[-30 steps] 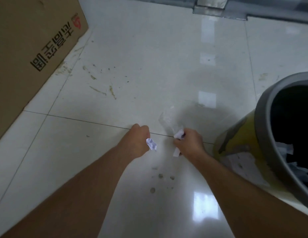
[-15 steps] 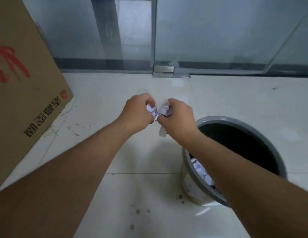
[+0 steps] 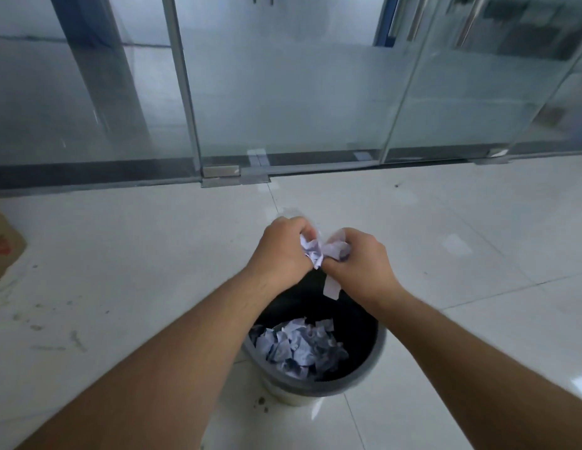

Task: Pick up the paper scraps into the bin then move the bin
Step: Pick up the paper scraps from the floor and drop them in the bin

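From the head camera, the only view we have, we take the bin [image 3: 374, 362] as our landmark: a dark round tub with a grey rim standing upright on the pale tiled floor [image 3: 153, 254]. Both of our hands are directly above its far rim. Our left hand [image 3: 281, 251] is curled closed around a crumpled wad of paper scraps [image 3: 315, 251], and our right hand [image 3: 361, 264] is likewise closed on the same bunch, so the two fists meet with the paper pinched between them. One loose strip [image 3: 331, 289] dangles from the bunch down over the bin's mouth.

Inside the bin, a heap of scraps [image 3: 299, 349] already covers much of the bottom, so we judge most of the collecting done. The handful we hold is not yet released. What remains, as we read it, is to open both hands so this bunch drops in, then to take hold of the bin and move it.

Around the bin, the visible floor shows only smudges and small dark specks near its base. We see no further scraps, though the floor behind us is out of sight. Beyond the bin runs a frosted glass partition [image 3: 299, 92], and far to the bin's left a corner of a cardboard box [image 3: 3, 251] shows at the frame edge.
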A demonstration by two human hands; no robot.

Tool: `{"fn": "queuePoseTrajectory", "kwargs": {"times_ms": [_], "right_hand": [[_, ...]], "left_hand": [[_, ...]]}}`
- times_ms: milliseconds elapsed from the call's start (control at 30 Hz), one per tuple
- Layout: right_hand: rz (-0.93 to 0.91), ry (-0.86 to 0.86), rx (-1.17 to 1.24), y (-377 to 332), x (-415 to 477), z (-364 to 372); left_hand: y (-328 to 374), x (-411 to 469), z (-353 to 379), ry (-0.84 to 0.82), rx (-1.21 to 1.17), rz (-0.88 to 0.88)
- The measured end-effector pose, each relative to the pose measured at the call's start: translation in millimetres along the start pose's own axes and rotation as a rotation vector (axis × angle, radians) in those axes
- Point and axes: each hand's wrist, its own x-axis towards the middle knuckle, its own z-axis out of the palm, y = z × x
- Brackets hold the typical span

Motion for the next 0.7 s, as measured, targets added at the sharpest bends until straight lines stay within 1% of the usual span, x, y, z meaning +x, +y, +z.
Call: {"fn": "queuePoseTrajectory", "kwargs": {"times_ms": [200,300,367,433,500,533,633,700], "right_hand": [[0.006,-0.008,0.033,6,-2,8],[0.011,-0.057,-0.088,14,-4,12],[0.034,-0.108,-0.196,22,-7,14],[0.058,-0.164,-0.255,32,-11,13],[0.073,-0.241,-0.299,40,-13,10],[0.073,-0.274,-0.305,43,-14,9],[0.077,-0.33,-0.275,46,-15,6],[0.065,-0.33,-0.257,48,-15,5]], "left_hand": [[-4,-6,-2,0.001,0.031,-0.039],[-14,-17,5,-0.033,0.055,-0.078],[-22,-26,13,-0.1,0.135,-0.118],[-30,-32,18,-0.215,0.207,-0.165],[-35,-36,20,-0.337,0.22,-0.216],[-36,-37,20,-0.368,0.218,-0.231],[-40,-37,14,-0.361,0.196,-0.242],[-44,-37,9,-0.324,0.192,-0.224]]}}
